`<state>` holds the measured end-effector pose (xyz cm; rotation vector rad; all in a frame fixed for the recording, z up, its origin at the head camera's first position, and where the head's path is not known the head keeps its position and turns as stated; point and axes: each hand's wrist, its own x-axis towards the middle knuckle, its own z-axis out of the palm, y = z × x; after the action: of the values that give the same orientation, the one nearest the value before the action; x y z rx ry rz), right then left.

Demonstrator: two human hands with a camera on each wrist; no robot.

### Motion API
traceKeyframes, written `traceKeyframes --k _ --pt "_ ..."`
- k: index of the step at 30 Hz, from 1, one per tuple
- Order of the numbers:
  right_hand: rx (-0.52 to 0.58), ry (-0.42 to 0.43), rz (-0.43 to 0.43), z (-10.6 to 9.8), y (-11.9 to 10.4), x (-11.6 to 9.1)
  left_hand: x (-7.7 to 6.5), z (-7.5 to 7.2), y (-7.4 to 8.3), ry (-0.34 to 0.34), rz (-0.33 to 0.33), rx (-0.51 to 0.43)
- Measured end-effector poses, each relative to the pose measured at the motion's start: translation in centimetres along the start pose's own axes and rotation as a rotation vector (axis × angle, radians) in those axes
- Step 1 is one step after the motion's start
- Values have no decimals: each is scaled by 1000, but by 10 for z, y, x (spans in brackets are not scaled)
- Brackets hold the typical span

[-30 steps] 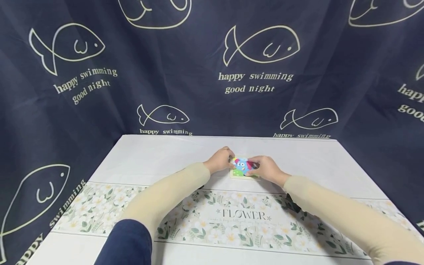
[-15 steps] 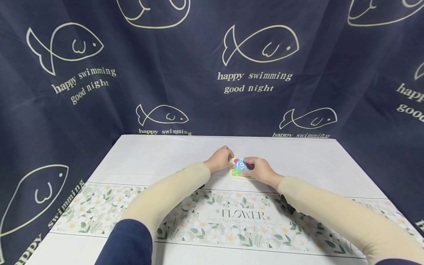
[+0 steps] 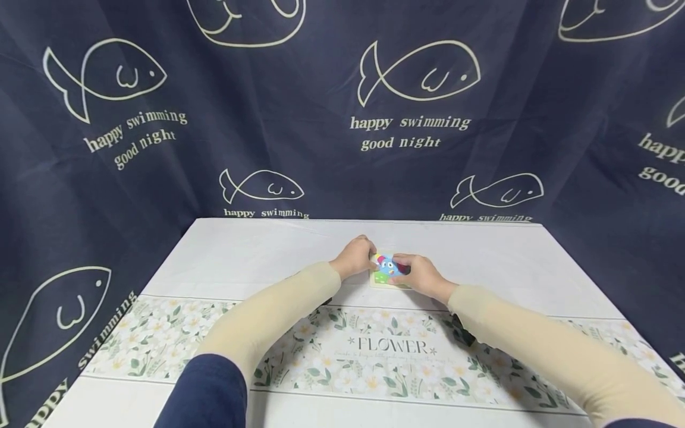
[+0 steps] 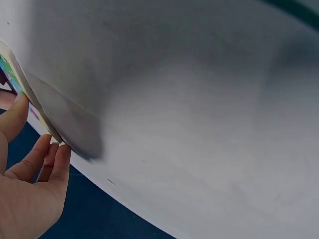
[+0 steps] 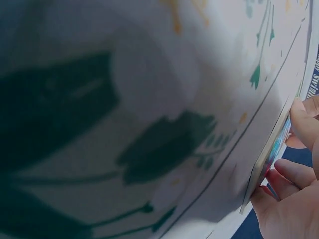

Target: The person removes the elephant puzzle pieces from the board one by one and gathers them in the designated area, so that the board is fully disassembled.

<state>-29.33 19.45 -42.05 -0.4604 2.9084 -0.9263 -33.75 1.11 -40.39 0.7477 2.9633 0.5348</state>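
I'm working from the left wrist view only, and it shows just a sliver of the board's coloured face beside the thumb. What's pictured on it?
Observer: The head view shows a blue cartoon face with round white eyes on the board.
Operator: Thanks. My frame cuts off past the thumb, so how is the other hand placed?
Observer: From the head view, the right hand curls over the board's right part, opposite the left hand, with its thumb on the side nearer the person and its other fingers toward the far side.
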Motion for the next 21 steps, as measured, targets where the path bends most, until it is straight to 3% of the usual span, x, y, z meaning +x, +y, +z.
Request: traceKeyframes --k 6,15,21 --pt "5 5 -14 2 2 0 -1 2 1 -12 -20 -2" --pt "-1 17 -31 2 5 0 -1 0 7 -20 6 98" --pt "-12 16 -38 2 5 0 2 2 12 -11 -77 76"
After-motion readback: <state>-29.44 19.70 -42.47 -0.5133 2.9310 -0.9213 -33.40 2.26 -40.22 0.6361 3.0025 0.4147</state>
